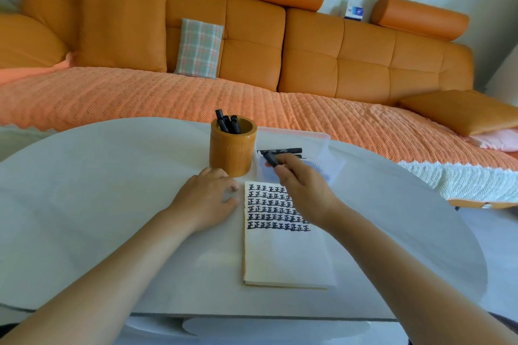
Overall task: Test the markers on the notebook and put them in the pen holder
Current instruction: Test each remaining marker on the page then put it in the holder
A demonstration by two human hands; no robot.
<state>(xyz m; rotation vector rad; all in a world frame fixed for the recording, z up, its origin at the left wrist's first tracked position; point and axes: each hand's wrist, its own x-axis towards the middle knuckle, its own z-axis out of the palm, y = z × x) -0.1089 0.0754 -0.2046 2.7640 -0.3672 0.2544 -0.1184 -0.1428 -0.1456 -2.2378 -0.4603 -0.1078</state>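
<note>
My right hand (301, 185) has its fingers clamped on a black marker (269, 159) pointing up-left toward the pen holder (232, 148), nearer my flat, open left hand (208, 199).

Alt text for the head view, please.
The right hand grips a black marker over a clear tray beside the pen holder; the left hand rests flat by the marked notebook.

White table (112, 204): notebook (286, 258), pen holder (232, 151), pouch (322, 148).
</note>
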